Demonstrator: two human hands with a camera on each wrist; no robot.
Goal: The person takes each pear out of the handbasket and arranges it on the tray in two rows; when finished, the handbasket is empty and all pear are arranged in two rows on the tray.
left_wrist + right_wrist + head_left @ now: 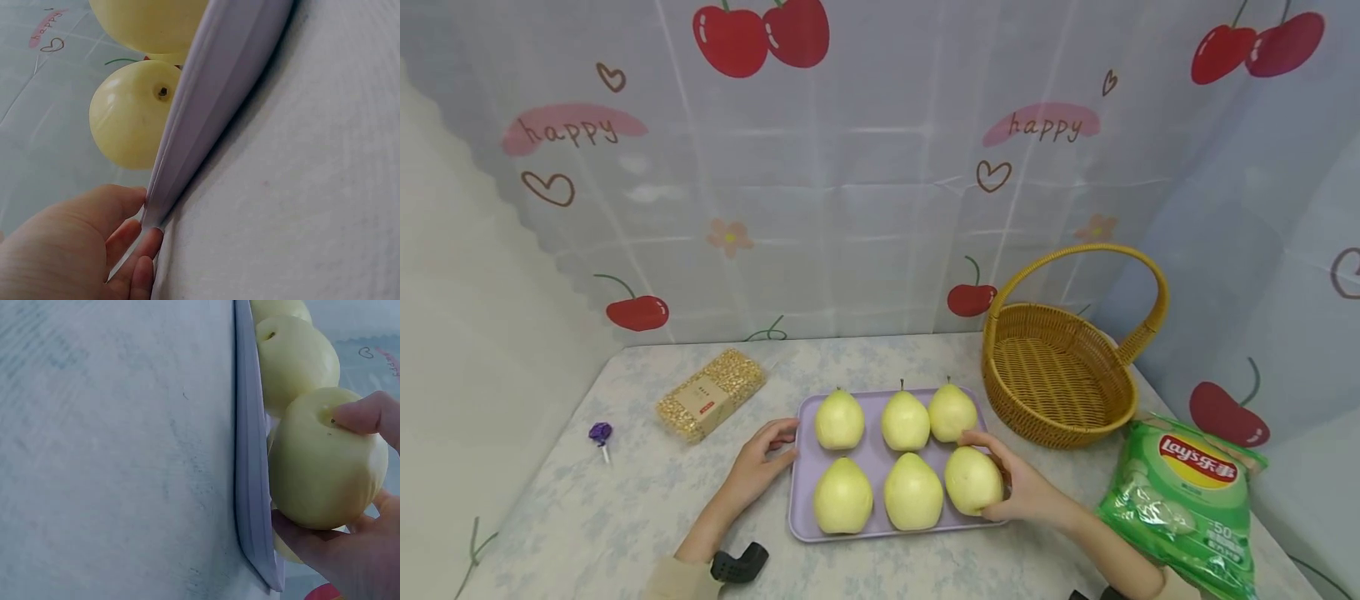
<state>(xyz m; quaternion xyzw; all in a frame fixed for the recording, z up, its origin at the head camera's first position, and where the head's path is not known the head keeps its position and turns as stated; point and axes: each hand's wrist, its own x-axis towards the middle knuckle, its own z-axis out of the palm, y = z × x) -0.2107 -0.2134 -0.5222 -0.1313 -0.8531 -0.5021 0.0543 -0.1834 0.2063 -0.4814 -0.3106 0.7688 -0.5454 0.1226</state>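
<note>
Several pale yellow pears [913,492] stand in two rows on a lilac tray [868,454]. My right hand [1026,487] grips the front right pear [973,481] with thumb and fingers spread around it. That pear [325,462] leans to one side, and in the right wrist view a digit presses by the dimple in its end; whether its underside touches the tray cannot be told. At the tray's left edge, my left hand [762,462] rests with relaxed fingers. In the left wrist view its thumb [125,199] touches the tray rim [181,119] near the corner.
Behind the tray on the right stands a wicker basket [1056,425] with a tall handle. A green chip bag [1180,500] lies beyond my right forearm. To the left are a pack of yellow kernels [711,394] and a purple-wrapped lollipop [601,433]. A printed curtain [850,192] hangs behind the table.
</note>
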